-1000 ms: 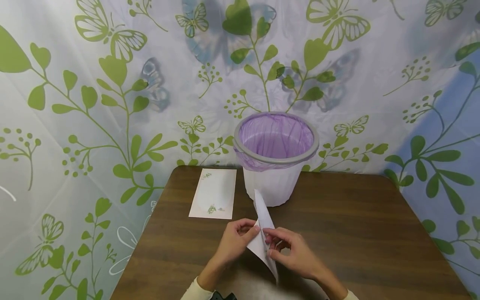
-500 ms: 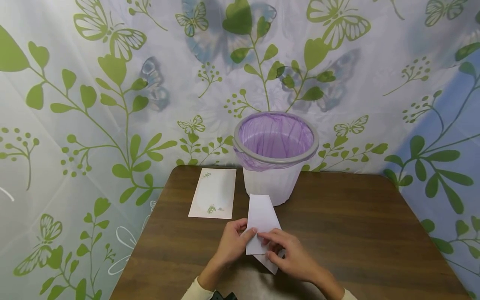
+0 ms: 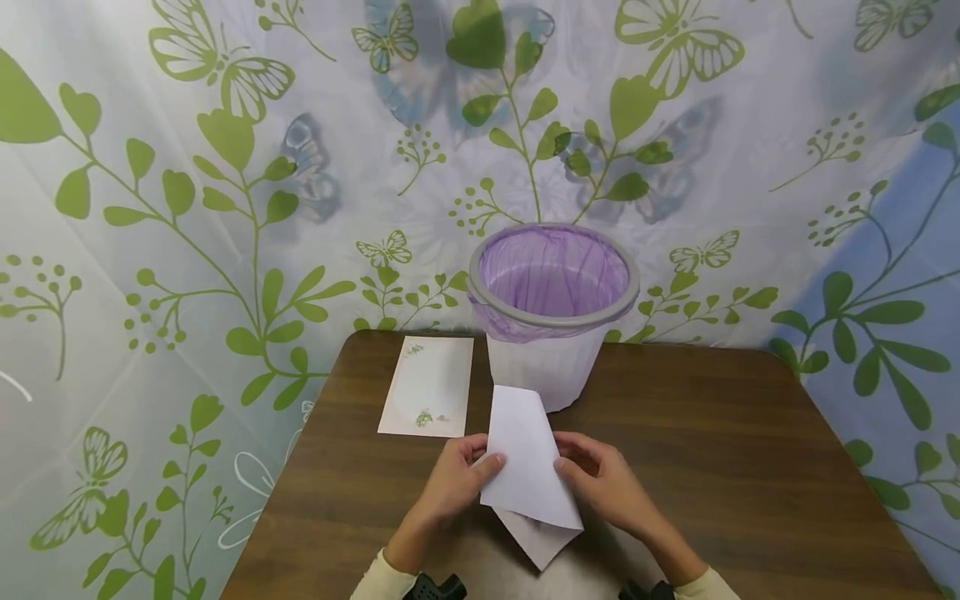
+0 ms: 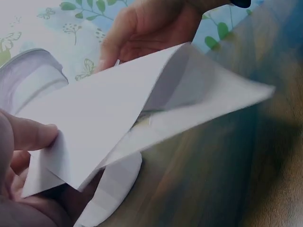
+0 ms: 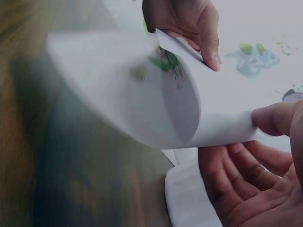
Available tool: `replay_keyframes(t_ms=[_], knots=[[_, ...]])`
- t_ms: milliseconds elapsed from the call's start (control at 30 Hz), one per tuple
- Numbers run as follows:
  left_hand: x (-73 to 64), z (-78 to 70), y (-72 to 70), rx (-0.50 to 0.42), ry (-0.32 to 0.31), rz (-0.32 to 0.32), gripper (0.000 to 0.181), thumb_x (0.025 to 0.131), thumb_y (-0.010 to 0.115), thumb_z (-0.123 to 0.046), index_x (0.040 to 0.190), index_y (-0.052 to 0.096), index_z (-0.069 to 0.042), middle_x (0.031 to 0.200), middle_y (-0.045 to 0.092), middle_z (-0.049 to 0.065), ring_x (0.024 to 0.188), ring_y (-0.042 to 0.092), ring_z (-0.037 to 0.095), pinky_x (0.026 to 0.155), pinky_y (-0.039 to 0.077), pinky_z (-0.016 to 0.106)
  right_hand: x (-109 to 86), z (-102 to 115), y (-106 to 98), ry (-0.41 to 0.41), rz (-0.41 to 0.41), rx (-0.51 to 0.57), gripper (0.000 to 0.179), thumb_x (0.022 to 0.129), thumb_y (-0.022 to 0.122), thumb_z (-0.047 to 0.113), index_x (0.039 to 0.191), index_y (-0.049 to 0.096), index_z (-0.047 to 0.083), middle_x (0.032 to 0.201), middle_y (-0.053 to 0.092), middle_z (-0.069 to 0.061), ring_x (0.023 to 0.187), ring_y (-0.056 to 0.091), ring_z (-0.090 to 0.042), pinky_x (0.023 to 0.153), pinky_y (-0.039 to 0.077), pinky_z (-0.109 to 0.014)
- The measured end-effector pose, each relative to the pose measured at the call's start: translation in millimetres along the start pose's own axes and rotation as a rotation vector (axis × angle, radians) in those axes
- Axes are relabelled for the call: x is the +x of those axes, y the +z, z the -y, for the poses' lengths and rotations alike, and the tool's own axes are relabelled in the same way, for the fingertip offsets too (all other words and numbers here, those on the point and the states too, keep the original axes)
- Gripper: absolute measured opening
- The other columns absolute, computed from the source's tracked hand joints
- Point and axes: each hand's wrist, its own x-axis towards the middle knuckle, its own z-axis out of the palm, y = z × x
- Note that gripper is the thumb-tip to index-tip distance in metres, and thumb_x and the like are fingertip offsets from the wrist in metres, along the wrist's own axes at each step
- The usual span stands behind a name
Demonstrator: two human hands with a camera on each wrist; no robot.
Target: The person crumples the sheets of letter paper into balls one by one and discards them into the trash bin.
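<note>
A white sheet of paper [image 3: 525, 454], folded over on itself, is held above the table in front of the bin. My left hand [image 3: 453, 483] pinches its left edge, thumb on top. On the opposite edge, my right hand [image 3: 609, 487] grips the paper between its thumb and the fingers behind. The fold curves loosely, and a lower flap sticks out toward me. From the right wrist, a green printed motif [image 5: 166, 62] shows on the paper's inner face. Both hands' fingers are partly hidden behind the sheet.
A white bin [image 3: 543, 367] with a grey rim and purple liner stands at the back of the brown wooden table [image 3: 712, 433]. Left of it lies a flat sheet of stationery [image 3: 427, 387] with green prints. A leaf-patterned curtain [image 3: 300, 208] hangs behind.
The paper's folded layer has turned from nearly edge-on to facing up. My right hand has shifted from the paper's middle to its right edge; the left keeps its hold.
</note>
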Motion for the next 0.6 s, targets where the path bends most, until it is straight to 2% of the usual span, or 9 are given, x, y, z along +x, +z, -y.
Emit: replay_keyframes(t_ms=[67, 200, 333, 467, 600], knots=[[0.5, 1.7, -0.7, 0.025, -0.005, 0.004, 0.025, 0.105, 0.068, -0.004, 0.124, 0.073, 0.01, 0.114, 0.08, 0.026, 0.087, 0.08, 0.018, 0.075, 0.068, 0.031, 0.3, -1.2, -0.9, 0.018, 0.016, 0.049, 0.041, 0.104, 0.075, 0.011, 0.142, 0.067, 0.0, 0.12, 0.079, -0.016, 0.097, 0.076, -0.014, 0.082, 0.063, -0.026], [1.1, 5.3, -2.5, 0.086, 0.007, -0.003, 0.02, 0.103, 0.071, -0.004, 0.118, 0.076, 0.008, 0.108, 0.081, 0.023, 0.081, 0.074, 0.011, 0.07, 0.064, 0.024, -0.2, -0.7, -1.2, 0.031, -0.007, 0.11, 0.037, 0.1, 0.075, 0.001, 0.135, 0.069, -0.005, 0.112, 0.078, -0.022, 0.085, 0.076, -0.014, 0.073, 0.063, -0.027], [2.3, 5.5, -5.3, 0.123, 0.038, 0.018, 0.02, 0.104, 0.072, -0.009, 0.118, 0.079, 0.002, 0.113, 0.081, 0.019, 0.087, 0.073, 0.009, 0.075, 0.062, 0.022, 0.4, -2.3, -1.1, -0.021, -0.036, 0.117, 0.025, 0.096, 0.073, -0.007, 0.121, 0.077, -0.004, 0.11, 0.08, -0.021, 0.086, 0.076, -0.011, 0.073, 0.064, -0.027], [3.3, 1.2, -8.0, 0.109, 0.05, 0.114, 0.026, 0.11, 0.067, -0.02, 0.123, 0.079, -0.001, 0.121, 0.08, 0.018, 0.096, 0.075, 0.009, 0.085, 0.06, 0.022, 2.9, -5.9, -3.2, -0.131, -0.063, 0.11, 0.024, 0.092, 0.07, -0.016, 0.104, 0.082, 0.001, 0.105, 0.081, -0.018, 0.094, 0.077, -0.008, 0.081, 0.062, -0.024], [3.3, -3.0, -6.5, 0.138, -0.008, 0.239, 0.036, 0.115, 0.058, -0.029, 0.127, 0.079, -0.002, 0.12, 0.082, 0.015, 0.093, 0.076, 0.008, 0.079, 0.059, 0.021, 5.3, -7.2, -5.7, -0.203, -0.039, 0.126, 0.026, 0.092, 0.07, -0.016, 0.094, 0.083, 0.007, 0.107, 0.081, -0.019, 0.103, 0.076, -0.009, 0.084, 0.062, -0.023]])
